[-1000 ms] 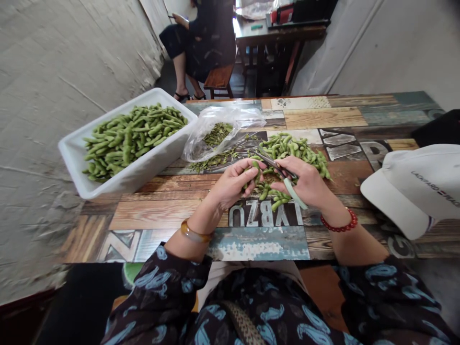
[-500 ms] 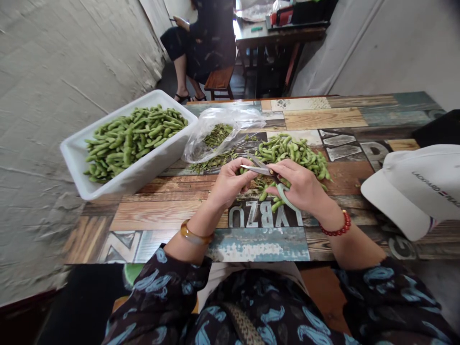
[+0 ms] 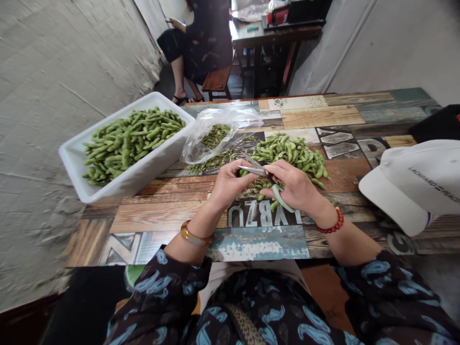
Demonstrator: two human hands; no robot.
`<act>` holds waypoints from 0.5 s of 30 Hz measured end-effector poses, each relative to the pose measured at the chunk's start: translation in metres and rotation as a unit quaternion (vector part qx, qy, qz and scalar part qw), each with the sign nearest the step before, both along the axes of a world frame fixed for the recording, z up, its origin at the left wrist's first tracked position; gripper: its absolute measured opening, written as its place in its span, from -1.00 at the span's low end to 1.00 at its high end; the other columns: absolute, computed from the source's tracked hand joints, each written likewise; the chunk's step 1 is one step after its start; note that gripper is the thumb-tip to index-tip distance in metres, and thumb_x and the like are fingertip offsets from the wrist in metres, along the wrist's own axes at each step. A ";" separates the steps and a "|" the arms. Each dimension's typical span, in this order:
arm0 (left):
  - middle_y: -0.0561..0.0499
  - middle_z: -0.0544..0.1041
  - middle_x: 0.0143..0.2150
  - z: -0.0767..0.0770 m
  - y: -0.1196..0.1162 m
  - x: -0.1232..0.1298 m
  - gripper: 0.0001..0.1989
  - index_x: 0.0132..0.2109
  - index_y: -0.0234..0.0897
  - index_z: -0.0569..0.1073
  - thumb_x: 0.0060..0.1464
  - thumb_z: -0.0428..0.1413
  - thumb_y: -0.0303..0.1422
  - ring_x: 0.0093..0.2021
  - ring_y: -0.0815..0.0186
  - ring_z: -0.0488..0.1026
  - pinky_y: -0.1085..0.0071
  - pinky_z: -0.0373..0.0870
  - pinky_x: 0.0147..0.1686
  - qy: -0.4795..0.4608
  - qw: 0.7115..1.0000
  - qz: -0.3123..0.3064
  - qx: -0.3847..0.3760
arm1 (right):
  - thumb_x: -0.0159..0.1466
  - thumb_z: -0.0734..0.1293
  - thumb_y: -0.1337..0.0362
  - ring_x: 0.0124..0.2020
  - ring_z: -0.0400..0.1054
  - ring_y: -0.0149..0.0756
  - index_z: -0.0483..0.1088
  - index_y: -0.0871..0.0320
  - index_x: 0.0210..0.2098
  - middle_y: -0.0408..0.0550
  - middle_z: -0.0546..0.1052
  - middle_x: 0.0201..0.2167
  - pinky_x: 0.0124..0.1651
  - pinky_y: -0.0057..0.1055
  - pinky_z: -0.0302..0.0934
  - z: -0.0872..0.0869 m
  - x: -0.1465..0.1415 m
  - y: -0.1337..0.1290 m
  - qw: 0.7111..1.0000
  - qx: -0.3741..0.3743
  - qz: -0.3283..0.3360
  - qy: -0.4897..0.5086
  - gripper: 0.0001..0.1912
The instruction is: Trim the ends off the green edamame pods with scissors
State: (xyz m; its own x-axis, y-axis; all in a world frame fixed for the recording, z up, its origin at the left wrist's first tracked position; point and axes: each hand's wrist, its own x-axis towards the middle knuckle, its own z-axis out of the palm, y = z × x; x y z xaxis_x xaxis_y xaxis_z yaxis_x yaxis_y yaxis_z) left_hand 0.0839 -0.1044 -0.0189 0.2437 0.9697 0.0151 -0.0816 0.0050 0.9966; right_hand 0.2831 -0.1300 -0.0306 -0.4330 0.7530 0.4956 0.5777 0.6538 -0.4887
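My right hand (image 3: 293,184) grips scissors (image 3: 279,197) with pale green handles, their blades parted and pointing left. Pinched in the fingers of my left hand (image 3: 232,182) is a green soybean pod (image 3: 244,172), mostly covered by the fingers, close to the blades. Just beyond my hands lies a loose pile of soybean pods (image 3: 293,152) on the table. To its left, a clear plastic bag (image 3: 230,120) lies with its mouth spread, holding small green trimmings (image 3: 215,136). More trimmings are scattered in front of the bag.
A white plastic tub (image 3: 143,175) heaped with pods stands at the left by the wall. On the right lies a white cap (image 3: 409,187) beside a black item (image 3: 438,125). Beyond the patterned table (image 3: 154,215), a person sits near a wooden stool (image 3: 216,80) and another table.
My right hand and the scissors have shifted slightly left, towards my left hand. The whole view has moved a little; the pod pile, tub and bag look the same.
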 end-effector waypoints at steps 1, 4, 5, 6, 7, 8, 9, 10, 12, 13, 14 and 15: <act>0.12 0.43 -0.50 0.000 0.000 0.000 -0.77 -0.38 -0.30 0.52 -0.13 0.37 -0.28 -0.61 0.53 0.21 0.53 0.12 -0.62 -0.004 1.000 -0.004 -0.002 | 0.23 0.44 0.13 -0.15 0.42 -0.07 0.34 0.16 0.11 0.11 0.48 -0.12 -0.10 -0.15 0.40 -0.001 0.000 0.000 1.000 -0.002 0.000 0.002 -0.49; 0.13 0.40 -0.52 -0.001 0.000 -0.001 -0.75 -0.37 -0.30 0.51 -0.13 0.37 -0.26 -0.64 0.54 0.17 0.53 0.07 -0.66 -0.013 1.000 -0.012 -0.013 | 0.26 0.41 0.11 -0.18 0.42 -0.10 0.34 0.16 0.10 0.09 0.48 -0.15 -0.14 -0.19 0.39 -0.002 -0.001 0.000 1.000 -0.004 0.000 0.003 -0.52; 0.13 0.40 -0.52 -0.001 0.001 -0.001 -0.74 -0.36 -0.30 0.51 -0.14 0.38 -0.25 -0.65 0.55 0.16 0.53 0.05 -0.67 -0.014 1.000 -0.012 -0.016 | 0.26 0.41 0.11 -0.19 0.41 -0.11 0.34 0.16 0.09 0.09 0.48 -0.16 -0.15 -0.20 0.39 -0.003 -0.001 0.000 1.000 -0.003 0.000 0.004 -0.53; 0.13 0.40 -0.52 -0.001 0.001 -0.001 -0.73 -0.37 -0.30 0.51 -0.15 0.38 -0.25 -0.65 0.55 0.16 0.53 0.05 -0.67 -0.015 1.000 -0.011 -0.021 | 0.27 0.40 0.11 -0.19 0.41 -0.12 0.34 0.16 0.09 0.08 0.48 -0.16 -0.15 -0.21 0.38 -0.002 -0.001 0.000 1.000 -0.002 -0.001 0.004 -0.54; 0.13 0.40 -0.52 -0.001 0.001 -0.002 -0.72 -0.37 -0.30 0.50 -0.16 0.39 -0.25 -0.65 0.55 0.16 0.54 0.04 -0.68 -0.016 0.999 -0.010 -0.025 | 0.28 0.39 0.11 -0.20 0.41 -0.12 0.34 0.15 0.09 0.08 0.48 -0.16 -0.16 -0.22 0.38 -0.002 -0.001 0.000 1.000 -0.001 -0.002 0.003 -0.55; 0.13 0.40 -0.52 -0.002 0.002 -0.002 -0.71 -0.37 -0.30 0.50 -0.17 0.39 -0.26 -0.65 0.55 0.16 0.54 0.03 -0.68 -0.018 0.999 -0.011 -0.031 | 0.28 0.39 0.11 -0.20 0.41 -0.13 0.34 0.15 0.09 0.08 0.48 -0.15 -0.15 -0.23 0.38 -0.002 -0.001 0.000 1.000 -0.002 -0.004 0.001 -0.55; 0.13 0.39 -0.52 -0.002 0.002 -0.002 -0.71 -0.37 -0.30 0.50 -0.18 0.40 -0.26 -0.65 0.56 0.15 0.54 0.03 -0.69 -0.020 0.999 -0.012 -0.035 | 0.28 0.39 0.11 -0.20 0.41 -0.13 0.34 0.15 0.09 0.08 0.48 -0.16 -0.16 -0.23 0.37 -0.001 0.000 -0.001 1.000 -0.005 -0.006 -0.003 -0.55; 0.14 0.38 -0.53 -0.002 0.002 -0.003 -0.71 -0.37 -0.31 0.50 -0.18 0.40 -0.26 -0.66 0.56 0.15 0.54 0.02 -0.69 -0.021 0.999 -0.012 -0.039 | 0.28 0.39 0.11 -0.21 0.41 -0.14 0.34 0.15 0.10 0.08 0.49 -0.16 -0.17 -0.24 0.37 0.000 0.000 -0.001 1.000 -0.008 -0.008 -0.007 -0.55; 0.15 0.36 -0.55 -0.002 0.003 -0.003 -0.71 -0.36 -0.31 0.50 -0.18 0.40 -0.26 -0.66 0.57 0.13 0.55 0.02 -0.70 -0.023 0.999 -0.011 -0.046 | 0.29 0.38 0.12 -0.25 0.41 -0.17 0.35 0.14 0.09 0.06 0.49 -0.19 -0.20 -0.26 0.36 0.001 0.000 -0.002 1.000 -0.014 -0.011 -0.009 -0.57; 0.16 0.35 -0.56 -0.002 0.003 -0.003 -0.70 -0.36 -0.32 0.50 -0.18 0.40 -0.27 -0.67 0.57 0.13 0.56 0.02 -0.70 -0.024 0.998 -0.008 -0.051 | 0.30 0.38 0.13 -0.28 0.41 -0.18 0.36 0.14 0.09 0.05 0.49 -0.20 -0.22 -0.28 0.36 0.002 0.000 -0.002 1.000 -0.018 -0.012 -0.009 -0.58; 0.16 0.34 -0.58 -0.002 0.003 -0.003 -0.70 -0.37 -0.32 0.49 -0.19 0.40 -0.27 -0.67 0.57 0.13 0.56 0.02 -0.70 -0.026 0.998 -0.004 -0.057 | 0.30 0.38 0.13 -0.30 0.40 -0.20 0.36 0.14 0.08 0.04 0.49 -0.21 -0.24 -0.29 0.36 0.002 0.000 -0.002 1.000 -0.021 -0.012 -0.007 -0.59; 0.17 0.33 -0.60 -0.002 0.004 -0.003 -0.69 -0.38 -0.32 0.48 -0.20 0.41 -0.27 -0.68 0.57 0.12 0.57 0.02 -0.71 -0.030 0.998 0.000 -0.064 | 0.30 0.38 0.13 -0.32 0.40 -0.22 0.37 0.13 0.07 0.03 0.49 -0.22 -0.25 -0.30 0.35 0.002 0.000 -0.001 1.000 -0.025 -0.014 -0.005 -0.61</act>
